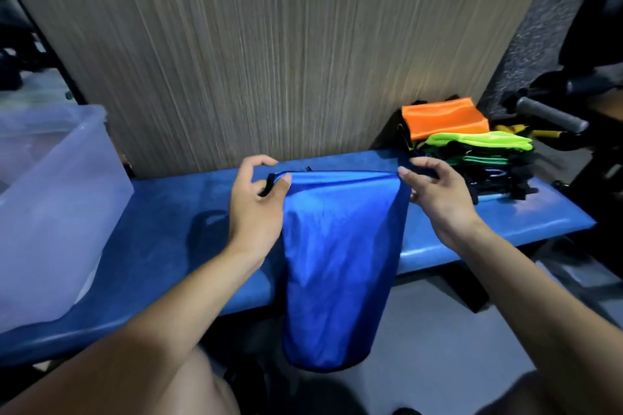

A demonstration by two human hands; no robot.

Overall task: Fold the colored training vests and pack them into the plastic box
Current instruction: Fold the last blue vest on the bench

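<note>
Single head-worn wide-angle view, forward and down, close over the blue bench (pixel 161 246).

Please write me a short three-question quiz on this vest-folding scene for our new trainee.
1. True or false: the orange vest lies on top of the pile of vests at the right end of the blue bench.
2. Which item does each hand's grip pinch at its top edge? A) the clear plastic box B) the blue vest C) the grey handle
3. Fill in: the clear plastic box stands at the ____ end of the bench.

Key
1. True.
2. B: the left hand and the right hand pinch the top corners of the blue vest, which hangs over the bench's front edge.
3. Left.
</note>
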